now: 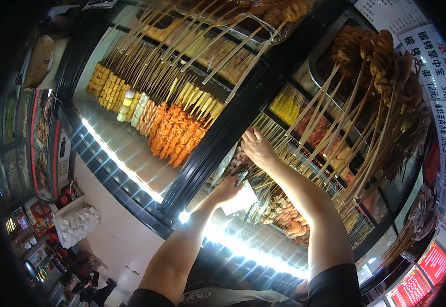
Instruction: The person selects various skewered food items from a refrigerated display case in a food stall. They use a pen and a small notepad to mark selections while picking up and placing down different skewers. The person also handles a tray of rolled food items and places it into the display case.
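Observation:
Both hands reach into a lit display case of skewered food. My left hand (pixel 227 188) is over the near part of the case, with a small dark object, too unclear to name, at its fingertips and a bright white card or paper (pixel 242 197) beside it. Farther in, my right hand (pixel 259 147) has bent fingers at the ends of a row of bamboo skewers (pixel 280 144); whether it grips any is unclear. Dark meat skewers (pixel 238 159) lie between the hands. Shrimp skewers (pixel 294 226) lie below my right forearm.
A black frame post (pixel 223 115) divides the case. Left of it lie orange meat skewers (pixel 177 132) and tofu-like cubes on skewers (pixel 110 90). Long-stick skewers (pixel 361 57) overhang on the upper right shelf. A bright light strip (pixel 246 249) edges the near side. People stand at the lower left.

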`<state>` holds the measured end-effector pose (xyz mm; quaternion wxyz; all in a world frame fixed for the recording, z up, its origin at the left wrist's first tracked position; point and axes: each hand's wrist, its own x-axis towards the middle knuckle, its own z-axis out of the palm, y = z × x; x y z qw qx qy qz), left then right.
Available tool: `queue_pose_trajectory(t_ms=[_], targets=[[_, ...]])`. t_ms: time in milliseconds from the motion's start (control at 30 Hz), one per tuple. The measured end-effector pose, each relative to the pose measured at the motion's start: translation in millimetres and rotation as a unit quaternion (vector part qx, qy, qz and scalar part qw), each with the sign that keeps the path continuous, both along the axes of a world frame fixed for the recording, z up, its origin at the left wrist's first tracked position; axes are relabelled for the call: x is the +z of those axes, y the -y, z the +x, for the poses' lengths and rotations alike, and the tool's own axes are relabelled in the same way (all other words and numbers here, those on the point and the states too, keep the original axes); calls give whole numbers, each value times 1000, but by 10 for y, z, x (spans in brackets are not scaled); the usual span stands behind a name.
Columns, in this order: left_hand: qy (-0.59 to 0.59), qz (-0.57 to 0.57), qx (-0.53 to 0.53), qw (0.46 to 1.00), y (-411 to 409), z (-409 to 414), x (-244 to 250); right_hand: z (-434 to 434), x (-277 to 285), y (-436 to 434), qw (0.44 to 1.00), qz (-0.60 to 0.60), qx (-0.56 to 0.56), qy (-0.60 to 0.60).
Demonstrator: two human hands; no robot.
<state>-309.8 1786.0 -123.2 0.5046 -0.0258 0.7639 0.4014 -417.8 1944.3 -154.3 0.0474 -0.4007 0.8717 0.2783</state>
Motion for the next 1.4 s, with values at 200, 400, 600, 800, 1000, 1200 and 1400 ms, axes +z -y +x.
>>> queue_pose_trajectory(t_ms=[200, 400, 600, 800, 1000, 1200, 1400], targets=[[16, -8, -13, 1000, -45, 48, -62, -230, -31, -125, 968, -51, -78, 233], [15, 13, -4, 1000, -9, 48, -98, -370, 94, 57, 940, -31, -144, 307], [101, 45, 3, 994, -38, 18, -73, -394, 160, 20, 931, -12, -138, 338], [-35, -25, -43, 998, -71, 106, -37, -370, 144, 3, 925, -7, -149, 351], [-70, -15, -38, 997, -65, 127, -88, -322, -21, -11, 944, 2, -108, 311], [-32, -15, -44, 998, -65, 109, -82, -309, -52, -70, 932, -67, -158, 319], [-28, -13, -47, 998, -71, 101, -104, -387, 432, -42, 951, -16, -23, 309]])
